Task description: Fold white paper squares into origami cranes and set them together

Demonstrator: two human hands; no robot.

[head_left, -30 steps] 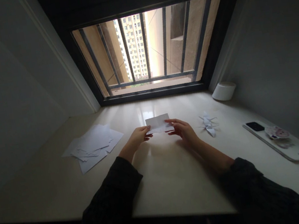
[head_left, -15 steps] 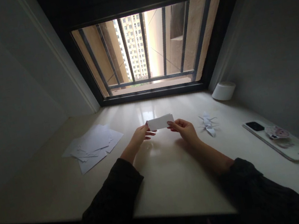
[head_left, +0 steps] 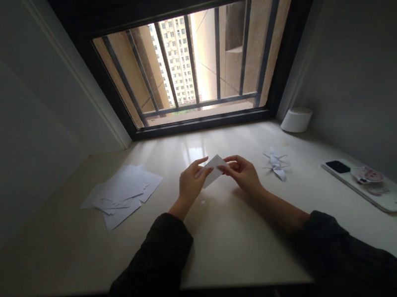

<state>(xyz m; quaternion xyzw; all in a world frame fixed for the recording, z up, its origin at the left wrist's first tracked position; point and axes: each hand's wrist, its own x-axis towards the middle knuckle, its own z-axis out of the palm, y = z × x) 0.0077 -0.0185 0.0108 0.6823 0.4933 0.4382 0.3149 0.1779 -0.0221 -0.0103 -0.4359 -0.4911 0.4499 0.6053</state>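
A small folded piece of white paper [head_left: 213, 176] is held up over the countertop between my two hands, tilted with one corner pointing up. My left hand [head_left: 192, 182] grips its left side, thumb across the near face and index finger stretched along the far edge. On the other side, my right hand [head_left: 243, 172] pinches the paper's right part between thumb and curled fingers. Parts of the paper are hidden behind both thumbs. Just right of my right hand lie white folded-paper figures [head_left: 277, 163] with thin pointed limbs.
A loose stack of white paper sheets [head_left: 124, 190] lies on the left of the pale countertop [head_left: 232, 243]. At right rests a white phone [head_left: 387, 196] with a round grip on its back. A white cylindrical object [head_left: 296, 120] stands in the far right corner, near the barred window [head_left: 186, 70].
The paper has turned from a level strip to a tilted position with a corner up. My left hand has moved in closer to my right, its thumb now over the paper.
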